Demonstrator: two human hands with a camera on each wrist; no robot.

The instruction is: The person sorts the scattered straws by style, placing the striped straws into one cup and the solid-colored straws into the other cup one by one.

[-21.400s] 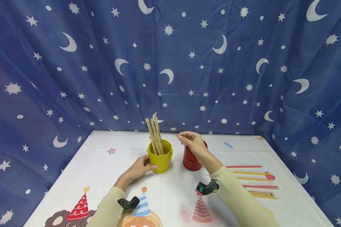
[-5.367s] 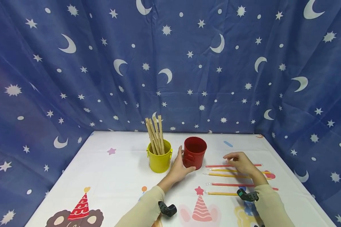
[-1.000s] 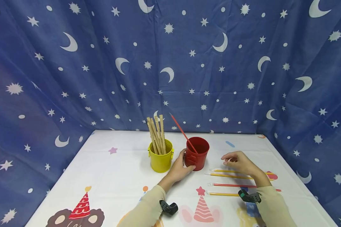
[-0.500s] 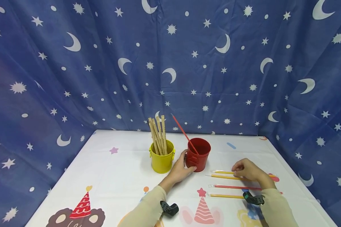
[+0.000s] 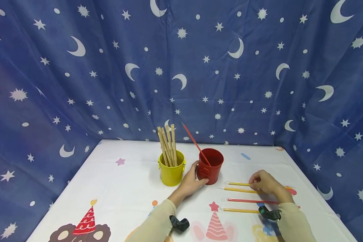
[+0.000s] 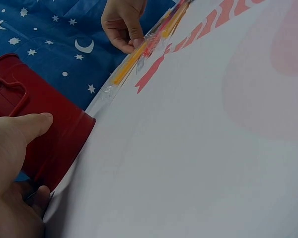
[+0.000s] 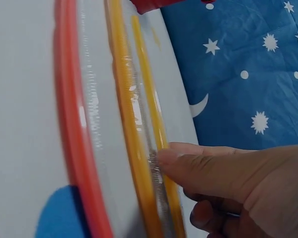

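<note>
My left hand (image 5: 191, 181) grips the small red bucket (image 5: 209, 172) low on its near left side, thumb across the front and fingers round the wall. One red straw (image 5: 196, 145) leans out of this bucket to the left. My right hand (image 5: 264, 182) pinches the farthest yellow straw (image 5: 237, 184), in clear wrapping, between thumb and fingers. In the right wrist view the thumb lies on that yellow straw (image 7: 156, 116), beside another yellow straw (image 7: 129, 114). Nearer on the table lie a red straw (image 5: 248, 201) and a yellow straw (image 5: 240, 210); the right arm hides their right parts.
A yellow bucket (image 5: 171, 176) holding several long tan sticks (image 5: 167, 148) stands left of the red one. The white patterned tablecloth (image 5: 118, 188) reaches back to a blue star-and-moon curtain (image 5: 181, 90).
Over the last second my right hand has come down to the farthest yellow straw and pinched it. Since several seconds ago, a red straw has gone from the table into the red bucket.
</note>
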